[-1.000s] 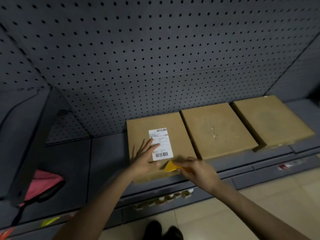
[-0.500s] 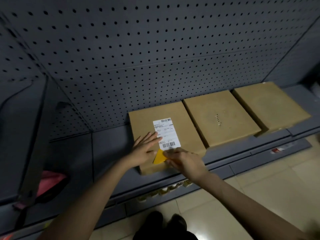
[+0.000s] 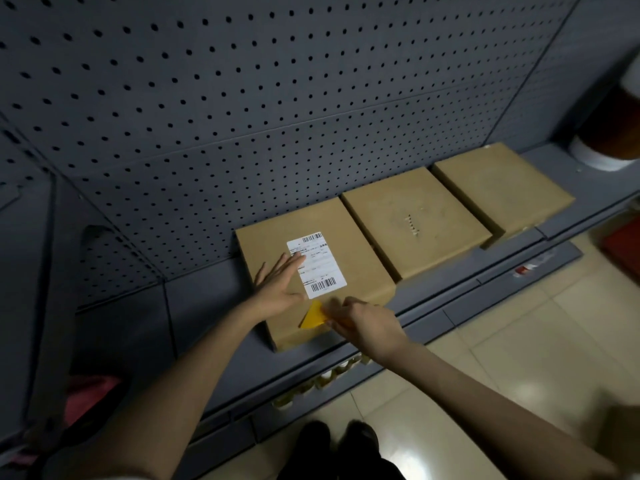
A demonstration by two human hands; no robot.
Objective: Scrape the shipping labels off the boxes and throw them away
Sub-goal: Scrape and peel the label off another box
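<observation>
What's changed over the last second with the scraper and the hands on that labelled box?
The right hand has brought the yellow scraper leftward, so its blade now sits just below the shipping label's bottom edge. The left hand stays flat on the labelled box, fingertips on the label. The label is still fully stuck down; the other two boxes haven't moved.
</observation>
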